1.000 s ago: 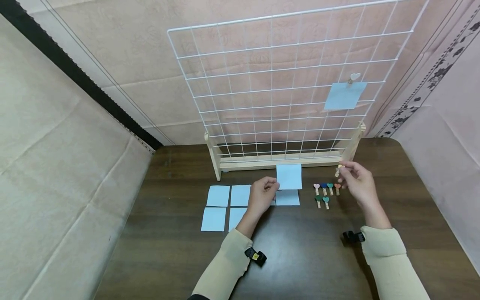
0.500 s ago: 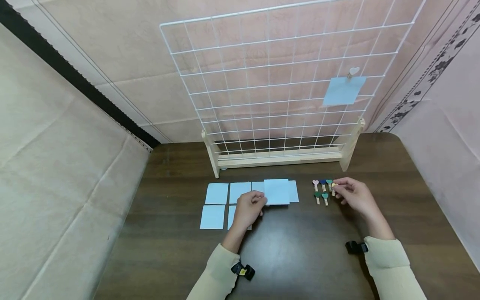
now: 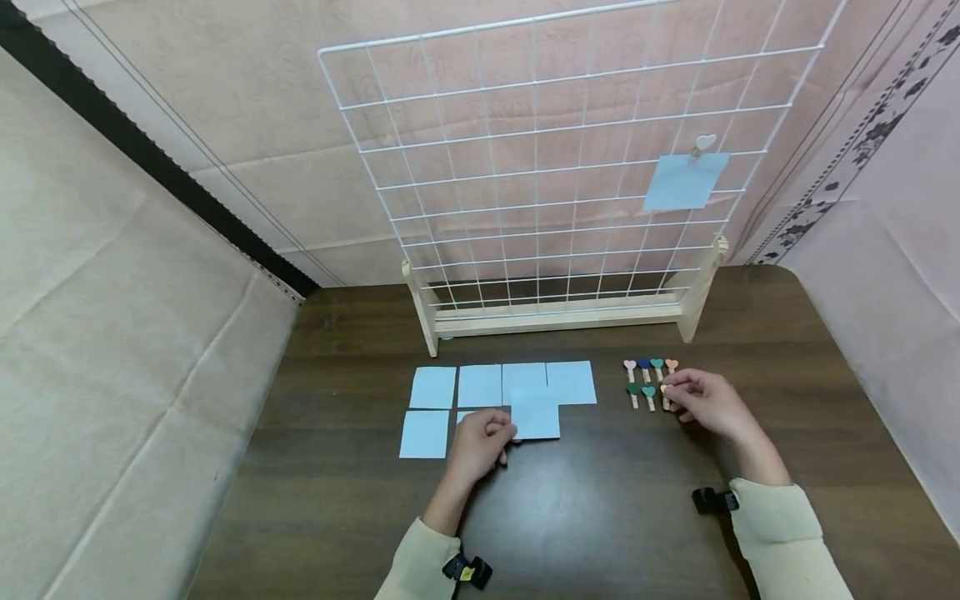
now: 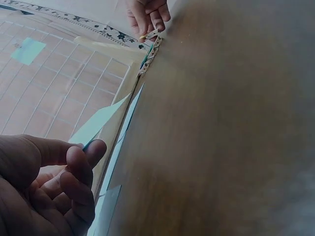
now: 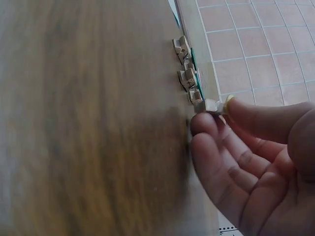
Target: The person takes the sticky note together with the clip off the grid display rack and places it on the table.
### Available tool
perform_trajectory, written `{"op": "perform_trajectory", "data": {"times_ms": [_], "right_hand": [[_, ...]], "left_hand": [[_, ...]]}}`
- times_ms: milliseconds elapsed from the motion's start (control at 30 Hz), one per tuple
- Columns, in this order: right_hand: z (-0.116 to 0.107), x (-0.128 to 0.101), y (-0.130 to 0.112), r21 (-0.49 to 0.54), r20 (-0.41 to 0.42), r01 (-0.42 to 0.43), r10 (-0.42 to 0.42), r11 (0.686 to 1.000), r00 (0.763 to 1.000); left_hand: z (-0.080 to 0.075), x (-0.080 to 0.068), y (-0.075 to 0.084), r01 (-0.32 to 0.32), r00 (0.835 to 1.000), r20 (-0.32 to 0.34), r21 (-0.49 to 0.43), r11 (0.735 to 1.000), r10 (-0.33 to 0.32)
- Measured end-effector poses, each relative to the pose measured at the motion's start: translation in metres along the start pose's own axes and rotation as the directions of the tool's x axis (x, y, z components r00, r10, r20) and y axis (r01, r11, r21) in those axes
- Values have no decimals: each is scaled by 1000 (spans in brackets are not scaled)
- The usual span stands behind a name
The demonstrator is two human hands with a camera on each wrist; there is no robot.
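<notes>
My left hand (image 3: 478,440) pinches a light blue paper square (image 3: 536,418) at its left edge. In the left wrist view this paper square (image 4: 101,120) is tilted and raised off the table, between thumb and fingers. Under and beside it lie several similar blue squares (image 3: 432,387), partly hidden by the hand and the held sheet. On the right, my right hand (image 3: 705,403) pinches a small wooden clothespin with a yellow heart (image 5: 211,105), at the right end of the front row of heart clothespins (image 3: 648,393). These lie in two short rows and carry differently coloured hearts.
Behind the papers stands a white wire grid (image 3: 536,134) in a pale wooden stand (image 3: 555,320). A blue square (image 3: 686,182) hangs on its right side from a clothespin with a white heart (image 3: 705,142). Cloth walls (image 3: 150,358) enclose the brown table (image 3: 585,517).
My left hand has moved the paper square down and left, toward me, from near the stand. The right hand has brought the yellow-heart clothespin down to the front row, uncovering the orange-heart one.
</notes>
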State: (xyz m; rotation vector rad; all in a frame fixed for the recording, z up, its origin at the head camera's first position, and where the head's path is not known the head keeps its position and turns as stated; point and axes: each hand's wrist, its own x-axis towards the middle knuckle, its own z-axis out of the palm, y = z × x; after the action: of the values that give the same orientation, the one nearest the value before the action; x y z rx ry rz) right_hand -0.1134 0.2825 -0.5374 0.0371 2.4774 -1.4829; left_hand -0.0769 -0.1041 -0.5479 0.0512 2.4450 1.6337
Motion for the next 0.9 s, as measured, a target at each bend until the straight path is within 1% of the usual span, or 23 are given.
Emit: {"op": "perform_trajectory", "data": {"times_ms": [133,233,533,633,833,900], "right_hand": [[1,0,2,-2,8,8,-8,1000,1000],[1,0,4,-19,7,16,-16,1000,1000],[2,3,5,-50,0,26,-26,998,1000],[1,2,5,-60,0,26,-26,998,1000],[1,2,6,-50,3,23,-23,998,1000],[2,3,6,-41,4,13,-13,999,1000]], "left_hand": [[-1,-9,-5,18,1000,-11,16,1000,-18],[-1,-14,-6,31,999,-15,30,999,-30],[1,-18,-4,15,1000,-12,79,997,-14],[2,-17,-5,-6,1000,-2,84,996,6],[0,-16,-6,-52,999,15,165,985,50],[-2,-15,-6,-58,998,27,187,981,54]]}}
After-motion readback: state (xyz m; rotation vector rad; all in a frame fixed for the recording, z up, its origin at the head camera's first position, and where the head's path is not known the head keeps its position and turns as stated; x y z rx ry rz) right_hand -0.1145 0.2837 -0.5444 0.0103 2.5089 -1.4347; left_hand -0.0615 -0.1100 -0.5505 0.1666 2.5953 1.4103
